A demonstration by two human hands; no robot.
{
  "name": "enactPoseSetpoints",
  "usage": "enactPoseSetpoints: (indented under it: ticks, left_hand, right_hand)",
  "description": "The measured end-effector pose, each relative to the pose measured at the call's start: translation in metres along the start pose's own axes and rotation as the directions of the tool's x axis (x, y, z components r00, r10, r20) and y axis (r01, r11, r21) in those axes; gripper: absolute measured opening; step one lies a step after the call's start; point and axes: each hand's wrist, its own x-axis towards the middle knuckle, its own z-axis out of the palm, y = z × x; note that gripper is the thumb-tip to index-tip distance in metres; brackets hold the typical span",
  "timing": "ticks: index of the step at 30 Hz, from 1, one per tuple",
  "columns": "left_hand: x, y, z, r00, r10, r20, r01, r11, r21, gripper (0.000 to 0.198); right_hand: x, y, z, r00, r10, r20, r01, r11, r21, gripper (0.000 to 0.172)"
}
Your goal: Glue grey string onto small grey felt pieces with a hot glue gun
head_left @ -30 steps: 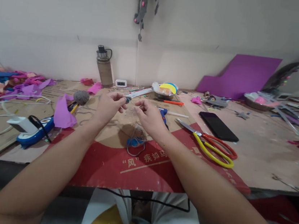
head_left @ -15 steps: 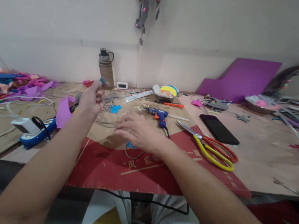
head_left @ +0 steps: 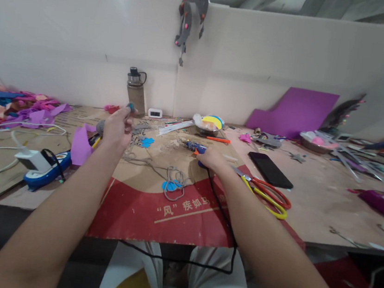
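My left hand (head_left: 119,126) is raised over the left of the cardboard, its fingers pinching a small teal piece (head_left: 131,107) at the tips. What that piece is cannot be made out. On the blue hot glue gun (head_left: 194,147), my right hand (head_left: 211,159) is closed from above, covering most of its body and handle. The nozzle end points left, and a glue stick (head_left: 229,158) shows behind the hand. Nearer me, a loose grey cord (head_left: 178,178) lies coiled over a blue felt-like cutout (head_left: 170,186). Another blue flower-shaped cutout (head_left: 147,142) rests beyond the left wrist.
Scissors (head_left: 269,195) and a black phone (head_left: 270,170) lie right of my right arm. A blue power strip (head_left: 47,174) with a white plug sits left. Behind stand a bottle (head_left: 136,95) and a bowl (head_left: 208,126). The gun's black cable (head_left: 219,203) runs off the table's front edge.
My right hand has moved right and away from me, from above the cord onto the hot glue gun. The left hand stays nearly still with the teal piece. The view has tilted up slightly.
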Motion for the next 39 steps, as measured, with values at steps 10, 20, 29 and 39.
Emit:
enactPoseSetpoints:
  ticks: [10, 20, 29, 39]
  left_hand:
    - [-0.011, -0.031, -0.002, 0.983, -0.095, 0.156, 0.050, 0.962, 0.270, 0.011]
    - [-0.016, -0.037, 0.000, 0.983, -0.092, 0.159, 0.027, 0.929, 0.369, 0.013]
    - [-0.018, -0.037, 0.001, 0.972, -0.102, 0.211, 0.014, 0.924, 0.383, 0.012]
    - [-0.019, -0.037, 0.002, 0.967, -0.090, 0.238, -0.021, 0.904, 0.427, 0.010]
  right_hand:
    - [-0.013, -0.050, -0.007, 0.992, 0.122, 0.018, -0.116, 0.880, 0.461, 0.027]
    - [-0.043, -0.081, -0.002, 0.944, -0.327, -0.052, 0.303, 0.793, 0.529, 0.031]
    - [-0.045, -0.083, -0.002, 0.907, -0.419, -0.045, 0.414, 0.867, 0.279, 0.038]
    - [-0.046, -0.082, -0.001, 0.894, -0.447, -0.030, 0.439, 0.861, 0.257, 0.027]
